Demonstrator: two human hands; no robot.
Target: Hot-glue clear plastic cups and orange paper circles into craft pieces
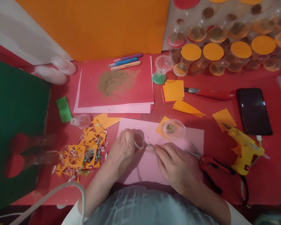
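My left hand [125,145] is closed around a small clear plastic piece [139,140], its round rim facing my right hand. Pinched in my right hand [172,159] is a slim tool [150,145] with a metal front end; its tip touches or nearly touches the rim, and its exact kind is unclear. Both hands are over a pink sheet [145,168]. Beyond my right hand, a clear plastic cup [175,129] with brown grains inside stands partly on an orange paper square [162,123].
Orange paper scraps [81,156] pile up at left. Scissors [208,161], a yellow glue gun [243,148] and a phone [254,111] lie right. Behind are a red-handled cutter [215,93], markers [125,61] on red paper [89,93], and rows of plastic hourglass shapes [213,56].
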